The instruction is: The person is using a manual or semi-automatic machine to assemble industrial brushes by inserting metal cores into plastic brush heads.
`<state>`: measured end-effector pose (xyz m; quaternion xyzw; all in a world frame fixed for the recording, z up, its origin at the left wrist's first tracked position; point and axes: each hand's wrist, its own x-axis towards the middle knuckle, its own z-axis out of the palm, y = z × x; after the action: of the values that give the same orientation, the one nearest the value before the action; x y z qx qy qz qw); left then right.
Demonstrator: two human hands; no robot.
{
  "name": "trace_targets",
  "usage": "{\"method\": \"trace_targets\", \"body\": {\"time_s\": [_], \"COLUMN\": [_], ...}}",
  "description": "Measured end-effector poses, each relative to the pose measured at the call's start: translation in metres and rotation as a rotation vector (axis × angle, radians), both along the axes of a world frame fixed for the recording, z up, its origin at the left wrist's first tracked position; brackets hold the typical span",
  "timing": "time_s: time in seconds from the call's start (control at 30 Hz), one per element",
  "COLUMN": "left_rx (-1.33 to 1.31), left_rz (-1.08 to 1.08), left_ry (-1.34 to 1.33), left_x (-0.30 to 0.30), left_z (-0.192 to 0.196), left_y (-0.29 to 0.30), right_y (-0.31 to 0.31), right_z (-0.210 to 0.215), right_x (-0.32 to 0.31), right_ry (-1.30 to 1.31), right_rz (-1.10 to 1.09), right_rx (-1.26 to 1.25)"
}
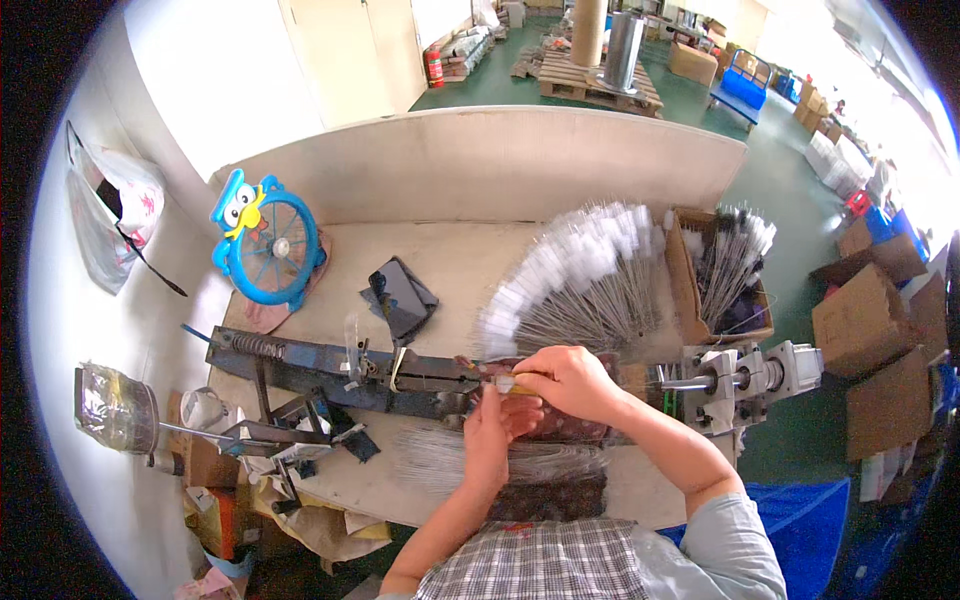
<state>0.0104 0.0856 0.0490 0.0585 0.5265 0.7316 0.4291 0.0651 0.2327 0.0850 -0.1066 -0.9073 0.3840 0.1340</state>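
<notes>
My left hand (488, 435) and my right hand (572, 380) meet over the middle of the bench, at the right end of a long dark metal bar fixture (435, 372). The fingers of both are closed at a small pale piece (505, 383), too small to name. Beneath them lies a dark red patterned cloth (575, 425). A layer of thin wires (430, 460) spreads to the left of my left wrist. Beyond my hands fans out a large pile of wire-stemmed brushes (570, 265) with white bristle heads.
A cardboard box (688, 290) of more brushes stands right of the pile. At the bench's right end sits a metal shaft mechanism (735, 380). A blue cartoon fan (265, 245), a dark phone-like slab (405, 300) and a spring lever (255, 345) are on the left. A low board (480, 160) closes the back.
</notes>
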Motion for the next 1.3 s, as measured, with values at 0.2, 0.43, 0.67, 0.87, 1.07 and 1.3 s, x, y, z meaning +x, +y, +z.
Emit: {"method": "trace_targets", "body": {"time_s": [0.2, 0.43, 0.67, 0.87, 1.07, 1.3], "left_rx": [0.19, 0.287, 0.274, 0.243, 0.262, 0.249], "left_rz": [0.217, 0.305, 0.368, 0.347, 0.35, 0.356], "left_ry": [-0.262, -0.31, -0.193, -0.143, -0.107, -0.209], "left_x": [0.001, 0.005, 0.007, 0.011, 0.008, 0.008], "left_z": [-0.008, -0.007, -0.002, -0.004, -0.01, -0.009], "left_y": [0.006, 0.012, 0.014, 0.016, 0.014, 0.015], "right_y": [-0.03, -0.027, -0.02, -0.009, -0.019, -0.018], "right_z": [0.007, -0.004, -0.008, -0.005, -0.004, -0.004], "right_x": [0.002, 0.001, 0.008, 0.022, 0.016, 0.016], "right_ry": [0.172, 0.307, 0.372, 0.365, 0.358, 0.344], "right_rz": [-0.125, -0.163, -0.065, -0.063, -0.052, -0.064], "right_rx": [0.316, 0.453, 0.459, 0.423, 0.395, 0.397]}}
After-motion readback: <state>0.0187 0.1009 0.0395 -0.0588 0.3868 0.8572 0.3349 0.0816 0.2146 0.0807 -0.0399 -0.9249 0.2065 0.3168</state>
